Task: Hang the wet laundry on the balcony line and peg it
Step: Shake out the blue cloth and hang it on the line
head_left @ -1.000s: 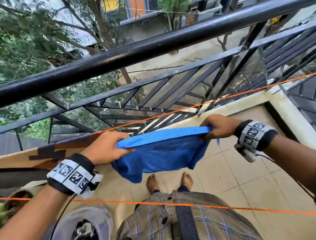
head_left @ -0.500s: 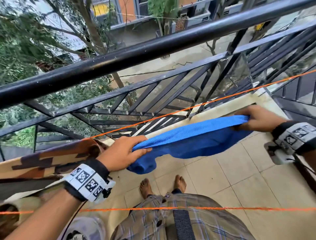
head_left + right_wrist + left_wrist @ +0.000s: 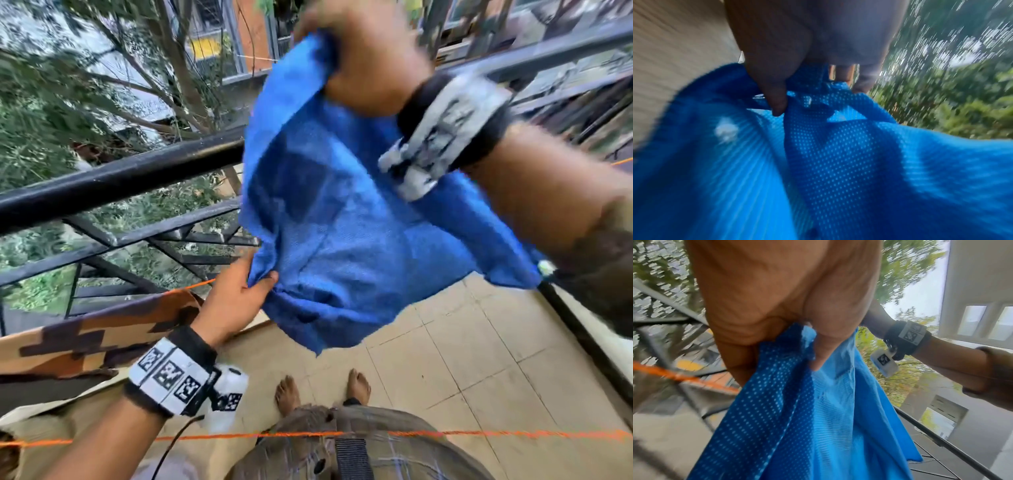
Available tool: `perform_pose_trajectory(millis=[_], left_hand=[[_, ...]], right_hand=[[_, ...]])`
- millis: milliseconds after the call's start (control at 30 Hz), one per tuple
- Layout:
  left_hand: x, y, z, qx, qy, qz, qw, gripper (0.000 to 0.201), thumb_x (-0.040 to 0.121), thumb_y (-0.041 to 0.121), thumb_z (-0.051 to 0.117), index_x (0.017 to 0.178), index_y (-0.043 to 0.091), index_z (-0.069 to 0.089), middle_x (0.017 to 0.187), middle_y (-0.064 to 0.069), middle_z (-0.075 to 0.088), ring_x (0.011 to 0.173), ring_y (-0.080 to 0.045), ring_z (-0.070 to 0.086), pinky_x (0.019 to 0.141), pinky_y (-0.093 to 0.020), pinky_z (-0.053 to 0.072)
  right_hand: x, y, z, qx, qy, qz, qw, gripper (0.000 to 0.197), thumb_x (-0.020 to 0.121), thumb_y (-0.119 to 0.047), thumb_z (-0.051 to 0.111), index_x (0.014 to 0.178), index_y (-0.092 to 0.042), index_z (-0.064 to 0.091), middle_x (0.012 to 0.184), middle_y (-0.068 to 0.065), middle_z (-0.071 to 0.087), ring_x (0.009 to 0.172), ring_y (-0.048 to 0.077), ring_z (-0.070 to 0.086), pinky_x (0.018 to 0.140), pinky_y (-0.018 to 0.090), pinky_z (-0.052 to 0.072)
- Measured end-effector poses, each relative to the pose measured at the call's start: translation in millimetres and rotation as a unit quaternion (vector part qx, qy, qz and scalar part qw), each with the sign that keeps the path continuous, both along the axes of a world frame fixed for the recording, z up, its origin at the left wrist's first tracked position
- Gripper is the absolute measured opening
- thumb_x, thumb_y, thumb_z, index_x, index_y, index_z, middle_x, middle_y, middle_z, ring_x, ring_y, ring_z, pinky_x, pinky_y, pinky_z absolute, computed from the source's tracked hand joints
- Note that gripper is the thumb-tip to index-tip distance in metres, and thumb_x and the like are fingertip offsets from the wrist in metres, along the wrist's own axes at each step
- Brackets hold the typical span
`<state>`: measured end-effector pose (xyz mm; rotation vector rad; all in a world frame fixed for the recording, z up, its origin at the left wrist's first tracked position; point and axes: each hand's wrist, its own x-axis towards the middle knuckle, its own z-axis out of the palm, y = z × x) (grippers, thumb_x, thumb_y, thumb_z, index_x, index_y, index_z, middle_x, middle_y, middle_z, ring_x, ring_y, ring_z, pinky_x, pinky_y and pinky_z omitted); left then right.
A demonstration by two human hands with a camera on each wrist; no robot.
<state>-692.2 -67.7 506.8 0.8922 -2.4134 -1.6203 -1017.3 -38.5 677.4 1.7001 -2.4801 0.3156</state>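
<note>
Blue garment (image 3: 342, 246) apparently stretched between left hand (image 3: 236, 301) and right hand (image 3: 370, 58)

Pretty boxed in: black railing (image 3: 120, 178) straight ahead, orange line (image 3: 445, 434) strung across at waist level, brown patterned cloth (image 3: 89, 335) hogging the left, open floor (image 3: 479, 359) only below.

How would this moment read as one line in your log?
step: shaking out | blue garment: held by both hands, off orange line | pegs: none visible
</note>
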Motion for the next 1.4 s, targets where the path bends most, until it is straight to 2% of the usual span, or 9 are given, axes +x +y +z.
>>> perform_pose_trajectory(millis=[100,233,367,533,733,900,1033,1133,1400], left_hand=[[11,-9,-36,0.052,-0.092,0.02,0.994,0.016,0.087,0.026,0.067,0.101,0.02,0.062,0.099,0.001,0.069,0.099,-0.021,0.064,0.09,-0.036,0.05],[30,-39,-117,0.078,-0.133,0.004,0.988,0.054,0.071,0.054,0.063,0.113,0.02,0.065,0.116,-0.005,0.072,0.111,-0.027,0.067,0.101,-0.052,0.05],[19,-37,-107,0.054,-0.156,-0.021,0.986,0.041,0.082,0.033,0.06,0.116,0.012,0.066,0.117,-0.012,0.071,0.111,-0.03,0.066,0.1,-0.052,0.05],[12,-36,-84,0.001,-0.187,-0.028,0.982,0.026,0.089,0.017,0.06,0.113,0.008,0.066,0.113,-0.015,0.071,0.108,-0.029,0.066,0.098,-0.043,0.05],[12,-42,-84,-0.06,-0.238,-0.002,0.969,0.023,0.094,0.012,0.062,0.116,0.005,0.064,0.112,-0.013,0.068,0.109,-0.028,0.064,0.09,-0.036,0.047],[10,-43,-77,-0.136,-0.277,0.014,0.951,0.021,0.091,0.025,0.067,0.104,0.014,0.056,0.101,-0.012,0.067,0.098,-0.033,0.065,0.078,-0.036,0.048],[-1,-46,-71,-0.229,-0.289,0.005,0.93,0.03,0.084,0.036,0.072,0.1,0.022,0.052,0.095,-0.011,0.07,0.095,-0.035,0.066,0.082,-0.041,0.049],[-15,-48,-69,-0.278,-0.271,-0.021,0.921,0.027,0.084,0.033,0.072,0.099,0.018,0.055,0.088,-0.011,0.067,0.09,-0.036,0.065,0.08,-0.043,0.049],[-42,-51,-77,-0.32,-0.294,-0.082,0.897,0.011,0.087,0.034,0.069,0.094,0.026,0.07,0.098,-0.012,0.069,0.094,-0.036,0.065,0.081,-0.042,0.051]], right_hand=[[94,36,-77,0.008,-0.053,0.044,0.998,0.026,0.079,-0.035,0.055,0.096,-0.018,0.064,0.099,0.011,0.065,0.095,0.035,0.06,0.07,0.038,0.043],[127,35,-171,0.19,-0.13,0.019,0.973,0.027,0.08,-0.019,0.057,0.106,-0.022,0.065,0.104,0.013,0.067,0.099,0.036,0.063,0.07,0.036,0.045],[123,52,-229,0.244,-0.199,-0.015,0.949,0.032,0.083,-0.025,0.06,0.115,-0.029,0.065,0.111,0.011,0.069,0.104,0.035,0.063,0.08,0.035,0.048],[101,76,-236,0.149,-0.267,-0.063,0.95,0.048,0.084,-0.035,0.068,0.13,-0.028,0.058,0.123,0.006,0.067,0.114,0.027,0.062,0.096,0.035,0.048],[52,163,-233,-0.003,-0.23,-0.245,0.942,0.013,0.082,-0.029,0.062,0.091,-0.025,0.07,0.089,-0.003,0.072,0.087,0.023,0.067,0.073,0.03,0.05],[18,253,-259,-0.005,-0.291,-0.416,0.861,0.017,0.081,-0.033,0.07,0.092,-0.02,0.069,0.084,-0.001,0.068,0.091,0.025,0.067,0.073,0.029,0.046],[1,285,-295,-0.021,-0.419,-0.483,0.769,0.072,0.064,-0.044,0.081,0.128,-0.023,0.055,0.105,0.008,0.07,0.095,0.027,0.067,0.083,0.049,0.057],[1,280,-308,-0.063,-0.485,-0.495,0.718,0.082,0.08,-0.019,0.08,0.147,-0.018,0.034,0.107,0.009,0.06,0.09,0.026,0.061,0.081,0.052,0.058],[-3,253,-350,-0.016,-0.516,-0.42,0.746,0.055,0.078,-0.023,0.079,0.126,-0.012,0.057,0.115,0.005,0.066,0.097,0.02,0.064,0.061,0.026,0.055]])
